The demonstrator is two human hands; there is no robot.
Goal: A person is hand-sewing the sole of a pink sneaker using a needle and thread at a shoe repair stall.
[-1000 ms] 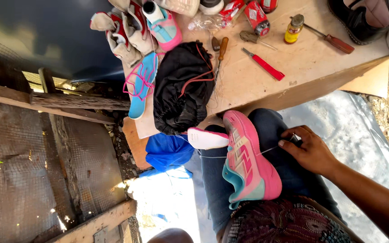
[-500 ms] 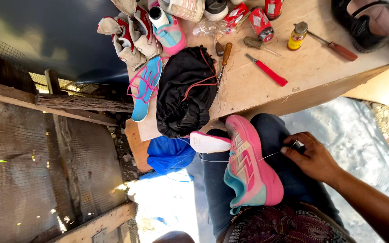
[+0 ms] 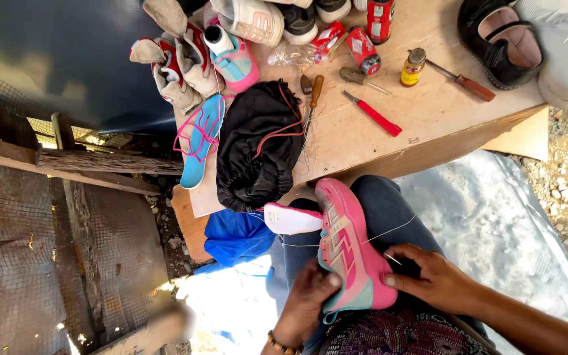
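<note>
Now we hold a pink sneaker (image 3: 348, 253) across our lap, below the edge of the plywood worktable (image 3: 442, 118).

Our left hand (image 3: 307, 304) cups the shoe's underside near the heel, fingers curled around it. Our right hand (image 3: 432, 279) lies against the heel's other side, fingers together pressing on it, with a pale thread (image 3: 389, 231) running from the shoe past that hand. On the table above lie a black bag (image 3: 258, 148), a red-handled knife (image 3: 374, 114) and a screwdriver (image 3: 463, 80).

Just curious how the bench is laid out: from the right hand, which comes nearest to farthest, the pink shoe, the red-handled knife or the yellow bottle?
From the right hand:
1. Pink shoe, touching it, on the lap.
2. Red-handled knife, mid-bench.
3. Yellow bottle, farther back on the bench.
</note>
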